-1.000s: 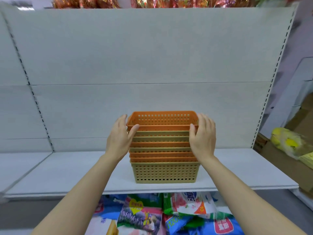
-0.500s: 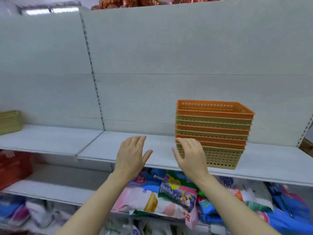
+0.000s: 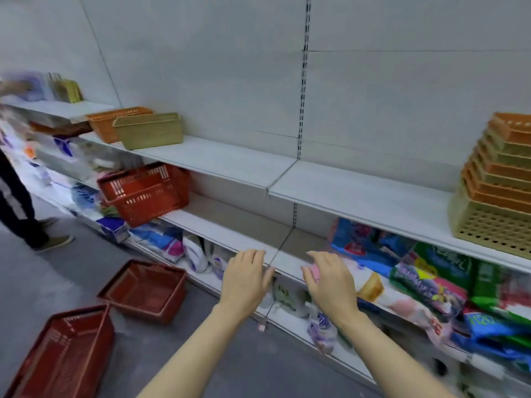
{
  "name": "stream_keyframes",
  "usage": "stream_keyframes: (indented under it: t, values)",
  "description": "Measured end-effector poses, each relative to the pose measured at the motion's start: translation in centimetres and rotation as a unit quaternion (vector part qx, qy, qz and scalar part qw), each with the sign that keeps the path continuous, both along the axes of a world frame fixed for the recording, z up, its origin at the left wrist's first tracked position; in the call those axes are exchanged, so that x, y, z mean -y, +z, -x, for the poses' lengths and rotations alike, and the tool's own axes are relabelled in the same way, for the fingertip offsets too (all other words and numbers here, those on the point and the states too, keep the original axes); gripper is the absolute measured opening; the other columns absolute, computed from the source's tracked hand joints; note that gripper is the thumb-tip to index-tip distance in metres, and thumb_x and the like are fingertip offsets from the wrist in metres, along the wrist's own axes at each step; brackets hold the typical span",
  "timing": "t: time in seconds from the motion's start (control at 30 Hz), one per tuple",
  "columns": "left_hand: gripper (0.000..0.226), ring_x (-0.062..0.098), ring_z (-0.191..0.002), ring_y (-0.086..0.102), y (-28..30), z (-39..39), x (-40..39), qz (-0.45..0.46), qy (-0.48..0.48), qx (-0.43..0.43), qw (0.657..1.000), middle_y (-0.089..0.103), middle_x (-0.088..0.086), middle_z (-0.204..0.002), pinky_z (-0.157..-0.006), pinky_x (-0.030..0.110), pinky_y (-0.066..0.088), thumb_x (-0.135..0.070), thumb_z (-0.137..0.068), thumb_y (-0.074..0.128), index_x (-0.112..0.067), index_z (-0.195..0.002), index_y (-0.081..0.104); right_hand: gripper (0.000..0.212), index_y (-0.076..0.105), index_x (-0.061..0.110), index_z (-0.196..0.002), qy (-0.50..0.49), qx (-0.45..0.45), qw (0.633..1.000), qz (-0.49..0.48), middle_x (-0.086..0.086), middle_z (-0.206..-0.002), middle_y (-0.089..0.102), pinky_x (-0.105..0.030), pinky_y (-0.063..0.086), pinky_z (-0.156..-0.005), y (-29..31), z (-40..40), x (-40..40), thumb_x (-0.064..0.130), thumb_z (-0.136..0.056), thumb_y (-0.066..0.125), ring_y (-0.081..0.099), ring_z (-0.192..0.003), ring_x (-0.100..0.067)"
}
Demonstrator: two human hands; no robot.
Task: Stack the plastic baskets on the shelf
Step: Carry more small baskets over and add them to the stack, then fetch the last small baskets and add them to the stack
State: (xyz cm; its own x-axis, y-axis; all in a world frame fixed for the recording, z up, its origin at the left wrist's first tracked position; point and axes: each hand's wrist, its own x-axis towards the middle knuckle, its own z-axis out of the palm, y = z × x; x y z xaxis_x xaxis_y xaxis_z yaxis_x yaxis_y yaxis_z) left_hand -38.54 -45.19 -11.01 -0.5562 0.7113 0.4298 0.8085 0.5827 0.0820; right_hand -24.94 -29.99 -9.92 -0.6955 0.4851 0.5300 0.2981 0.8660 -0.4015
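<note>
Both hands, L (image 3: 244, 282) & R (image 3: 330, 285), now off the stack (image 3: 497, 191) at far right of shelf (image 3: 359, 196), open & empty w/ fingers spread, view swung left twd two loose baskets (image 3: 138, 130) – prob next to fetch.

Both hands (image 3: 244, 280) left the stack (image 3: 500, 179), view swung left

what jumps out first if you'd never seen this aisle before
The tall stack of orange and tan baskets at the far right of the upper shelf, cut by the frame edge. At that shelf's left end stand two loose ones, a tan basket in front of an orange basket. In the foreground the left hand and right hand hover open and empty.
</note>
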Motion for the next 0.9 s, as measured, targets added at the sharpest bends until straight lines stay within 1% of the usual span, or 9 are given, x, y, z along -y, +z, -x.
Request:
stream_keyframes:
  t: [0.1, 0.17, 0.33, 0.37, 0.43, 0.5, 0.7, 0.8, 0.9]
  values:
    - [0.038, 0.028, -0.074, 0.066, -2.2, 2.2, 3.4, 0.017, 0.030, 0.014, 0.999, 0.068, 0.001, -0.085, -0.066, 0.036, 0.054, -0.044, -0.089, 0.047, -0.015, -0.092, 0.071, 0.023, 0.068, 0.014, -0.100, 0.031, 0.033, 0.998, 0.034, -0.004, -0.093, 0.070, -0.036, 0.052, -0.072, -1.9, 3.2, 2.7, 0.028, -0.082, 0.064, 0.064, -0.084, -0.027]
    - [0.037, 0.027, -0.071, 0.067, -3.6, 3.5, 5.5, 0.036, 0.058, 0.017, 0.998, 0.068, 0.001, -0.082, -0.062, 0.034, 0.054, -0.043, -0.086, 0.047, -0.016, -0.091, 0.072, 0.021, 0.068, 0.014, -0.098, 0.056, 0.055, 0.996, 0.048, -0.004, -0.091, 0.070, -0.036, 0.053, -0.072, -3.1, 5.3, 4.3, 0.023, -0.079, 0.069, 0.064, -0.084, -0.028]
    - [0.039, 0.024, -0.063, 0.067, -6.5, 6.8, 9.5, 0.091, 0.148, 0.031, 0.984, 0.068, -0.002, -0.075, -0.055, 0.031, 0.053, -0.045, -0.080, 0.047, -0.019, -0.084, 0.075, 0.029, 0.070, 0.014, -0.092, 0.110, 0.078, 0.991, 0.015, -0.002, -0.082, 0.070, -0.031, 0.053, -0.066, -5.1, 10.2, 6.7, 0.033, -0.078, 0.054, 0.067, -0.074, -0.026]
    - [0.035, 0.023, -0.062, 0.068, -6.8, 7.5, 10.2, 0.099, 0.166, 0.042, 0.980, 0.069, -0.003, -0.075, -0.055, 0.031, 0.054, -0.046, -0.079, 0.052, -0.020, -0.083, 0.076, 0.031, 0.070, 0.015, -0.092, 0.116, 0.086, 0.989, 0.013, -0.001, -0.082, 0.071, -0.030, 0.052, -0.066, -5.3, 11.4, 6.8, 0.035, -0.078, 0.052, 0.067, -0.074, -0.025]
    - [0.028, 0.022, -0.062, 0.068, -7.6, 9.0, 11.3, 0.104, 0.194, 0.058, 0.974, 0.071, -0.003, -0.076, -0.055, 0.031, 0.055, -0.044, -0.072, 0.079, -0.020, -0.085, 0.078, 0.025, 0.070, 0.016, -0.090, 0.120, 0.102, 0.987, 0.011, 0.000, -0.082, 0.071, -0.029, 0.052, -0.064, -5.7, 13.6, 7.2, 0.033, -0.076, 0.058, 0.067, -0.074, -0.024]
    - [0.037, 0.022, -0.062, 0.069, -7.7, 10.7, 12.0, 0.104, 0.220, 0.071, 0.967, 0.072, -0.002, -0.077, -0.056, 0.031, 0.056, -0.041, -0.060, 0.094, -0.019, -0.085, 0.078, 0.022, 0.070, 0.015, -0.089, 0.130, 0.110, 0.985, -0.001, 0.000, -0.081, 0.071, -0.030, 0.052, -0.064, -6.1, 16.1, 7.4, 0.031, -0.075, 0.063, 0.066, -0.074, -0.025]
    - [0.036, 0.025, -0.063, 0.068, -7.4, 17.1, 14.1, 0.083, 0.255, 0.074, 0.960, 0.071, -0.001, -0.078, -0.056, 0.035, 0.056, -0.036, -0.061, 0.095, -0.018, -0.086, 0.077, 0.020, 0.068, 0.014, -0.088, 0.159, 0.153, 0.975, 0.006, -0.003, -0.077, 0.069, -0.035, 0.052, -0.061, -6.7, 24.1, 9.4, 0.027, -0.073, 0.065, 0.066, -0.072, -0.029]
    - [0.035, 0.025, -0.063, 0.070, -6.9, 22.1, 15.2, 0.066, 0.272, 0.073, 0.957, 0.074, 0.000, -0.079, -0.056, 0.036, 0.057, -0.033, -0.061, 0.096, -0.017, -0.087, 0.078, 0.019, 0.069, 0.014, -0.089, 0.159, 0.149, 0.976, 0.010, -0.004, -0.079, 0.070, -0.035, 0.052, -0.062, -6.8, 29.5, 10.7, 0.026, -0.075, 0.063, 0.065, -0.073, -0.029]
    - [0.028, 0.025, -0.068, 0.070, -6.5, 28.4, 16.8, 0.063, 0.283, 0.077, 0.954, 0.075, 0.001, -0.083, -0.059, 0.036, 0.057, -0.032, -0.070, 0.090, -0.017, -0.090, 0.078, 0.016, 0.069, 0.015, -0.084, 0.148, 0.132, 0.980, -0.001, -0.002, -0.073, 0.069, -0.029, 0.050, -0.056, -6.2, 35.1, 12.2, 0.021, -0.069, 0.074, 0.065, -0.067, -0.027]
